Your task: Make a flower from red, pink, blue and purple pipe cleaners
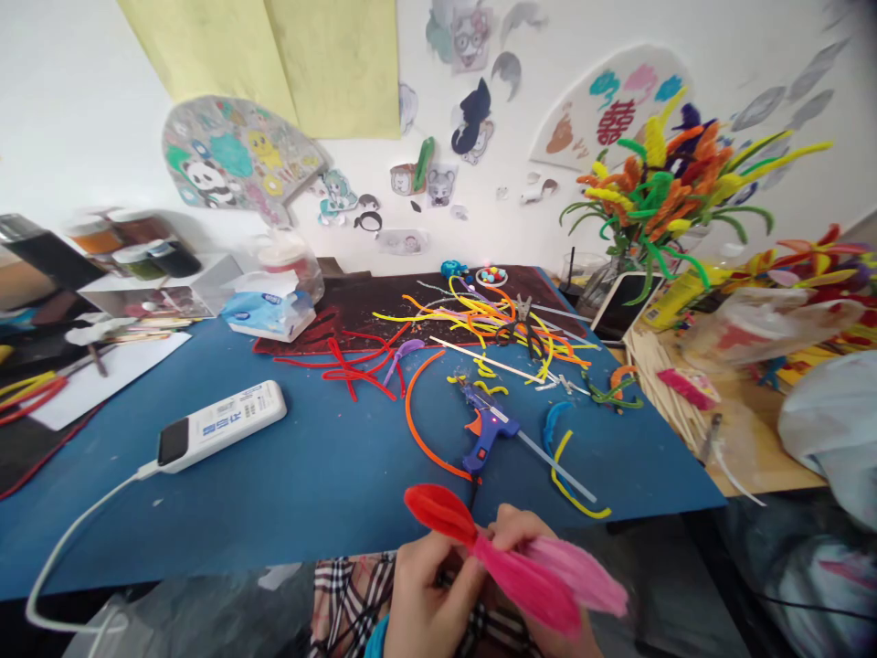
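Both my hands are low in the head view, at the near edge of the blue work mat point(288, 484). My left hand point(426, 599) and my right hand point(517, 539) pinch the base of a pipe-cleaner flower point(511, 557). Its petals are looped chenille: a red one point(439, 512) and deep pink and lighter pink ones point(527, 585). Part of the stems is hidden by my fingers. Just beyond my hands lies a blue hot glue gun point(483, 429), with an orange pipe-cleaner loop point(426, 420) to its left.
Tangled yellow, orange and red pipe cleaners point(466, 320) and scissors point(524, 329) lie on a dark mat point(343, 311). A white corded power strip point(219, 425) lies at left. A pipe-cleaner bouquet in a glass vase point(650, 196) stands at right, beside a wooden table point(760, 457).
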`<state>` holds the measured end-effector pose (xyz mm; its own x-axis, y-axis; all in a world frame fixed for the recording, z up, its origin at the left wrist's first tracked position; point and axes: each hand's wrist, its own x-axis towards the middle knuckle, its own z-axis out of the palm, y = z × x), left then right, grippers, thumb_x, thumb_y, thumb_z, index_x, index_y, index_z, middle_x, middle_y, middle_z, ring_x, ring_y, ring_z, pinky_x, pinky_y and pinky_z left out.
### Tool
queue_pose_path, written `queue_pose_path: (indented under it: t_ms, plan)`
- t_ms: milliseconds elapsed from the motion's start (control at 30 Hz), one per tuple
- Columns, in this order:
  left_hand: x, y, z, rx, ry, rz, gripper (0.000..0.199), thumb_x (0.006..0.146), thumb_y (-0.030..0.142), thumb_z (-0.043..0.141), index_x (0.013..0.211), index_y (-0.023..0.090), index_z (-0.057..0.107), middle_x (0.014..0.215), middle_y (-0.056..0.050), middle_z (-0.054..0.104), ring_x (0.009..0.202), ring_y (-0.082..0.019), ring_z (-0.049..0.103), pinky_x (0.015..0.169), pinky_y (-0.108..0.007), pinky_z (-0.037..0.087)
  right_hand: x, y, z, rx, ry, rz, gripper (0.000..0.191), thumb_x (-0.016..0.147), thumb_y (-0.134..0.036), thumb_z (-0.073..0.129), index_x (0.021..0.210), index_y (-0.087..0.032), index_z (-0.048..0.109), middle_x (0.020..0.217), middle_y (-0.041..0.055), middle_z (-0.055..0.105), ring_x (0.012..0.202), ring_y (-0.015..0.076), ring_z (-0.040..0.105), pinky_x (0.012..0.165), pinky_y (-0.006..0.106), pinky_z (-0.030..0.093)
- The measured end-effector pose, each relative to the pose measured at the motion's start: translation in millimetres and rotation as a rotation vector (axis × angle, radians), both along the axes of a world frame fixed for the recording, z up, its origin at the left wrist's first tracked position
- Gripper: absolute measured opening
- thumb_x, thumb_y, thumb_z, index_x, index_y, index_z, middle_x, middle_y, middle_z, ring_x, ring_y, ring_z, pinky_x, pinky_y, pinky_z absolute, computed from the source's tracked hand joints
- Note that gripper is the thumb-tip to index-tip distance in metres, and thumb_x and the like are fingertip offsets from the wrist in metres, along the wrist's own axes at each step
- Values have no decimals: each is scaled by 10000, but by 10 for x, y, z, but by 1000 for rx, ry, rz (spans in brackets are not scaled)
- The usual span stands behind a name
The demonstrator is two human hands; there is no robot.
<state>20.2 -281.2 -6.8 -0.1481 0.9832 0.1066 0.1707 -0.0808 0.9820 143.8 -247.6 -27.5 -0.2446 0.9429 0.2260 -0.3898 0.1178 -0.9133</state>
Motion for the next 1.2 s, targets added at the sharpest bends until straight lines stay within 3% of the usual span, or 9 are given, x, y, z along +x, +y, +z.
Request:
queue_pose_path:
  t_ms: [167, 233, 333, 467, 600, 700, 767, 933, 1200]
  plan:
    - [-60, 33, 128, 60, -106, -89, 211, 835, 322, 588, 886, 168, 722, 840, -74, 731, 769, -175, 661, 729, -231, 517, 39, 59, 102, 55, -14, 8, 68, 780, -278, 684, 748, -238, 639, 656, -24, 500, 582, 119, 505, 549, 231, 427]
    - [-93, 53, 167, 55, -176, -119, 223, 838, 340, 590, 886, 174, 732, 851, -82, 735, 798, -183, 671, 741, -234, 525, 62, 51, 139, 54, -51, -22, 112, 820, -278, 639, 724, -227, 615, 652, -22, 481, 577, 117, 470, 532, 228, 400]
    - [-125, 94, 192, 21, -276, -199, 233, 838, 344, 598, 820, 160, 740, 743, -73, 728, 685, -158, 661, 668, -218, 525, 98, 51, 188, 154, -110, -5, 51, 833, -249, 623, 788, -235, 643, 637, -22, 477, 563, 116, 466, 511, 228, 382]
    - [-130, 115, 136, -10, -365, -281, 228, 817, 332, 632, 758, 141, 741, 671, -71, 702, 632, -149, 635, 635, -231, 513, 140, 94, 214, 262, -179, 16, 100, 794, -171, 663, 844, -257, 678, 624, -26, 493, 544, 116, 490, 491, 225, 385]
    - [-143, 71, 6, -106, -585, -360, 261, 829, 381, 610, 895, 154, 719, 697, -58, 708, 601, -153, 650, 671, -289, 540, 158, 111, 182, 243, -105, 28, 56, 809, -228, 659, 763, -251, 679, 624, -16, 509, 543, 122, 510, 501, 241, 408]
    - [-164, 48, -49, -196, -602, -370, 237, 814, 349, 636, 877, 136, 717, 714, -62, 713, 630, -158, 659, 694, -290, 535, 152, 98, 130, 210, -86, 67, 66, 822, -256, 647, 765, -252, 679, 638, -7, 532, 557, 128, 528, 511, 249, 418]
    - [-169, 42, -48, -197, -556, -336, 202, 806, 317, 651, 805, 129, 727, 697, -62, 711, 670, -156, 656, 701, -262, 522, 133, 85, 89, 210, -97, 61, 83, 819, -270, 649, 747, -239, 677, 635, 1, 538, 557, 130, 532, 508, 251, 416]
    - [-117, 6, -11, -49, -389, -93, 151, 768, 283, 690, 715, 145, 726, 667, -39, 703, 629, -130, 640, 628, -203, 520, 47, 53, 37, 189, -89, -30, 214, 836, -378, 607, 705, -220, 670, 586, 1, 506, 509, 129, 485, 481, 262, 394]
    - [9, -57, 28, 235, -100, 166, 77, 759, 246, 692, 791, 214, 754, 706, -27, 736, 612, -162, 682, 584, -233, 560, -13, -27, -2, 258, -17, -116, 163, 860, -362, 578, 776, -257, 668, 587, -9, 513, 511, 138, 469, 492, 269, 375]
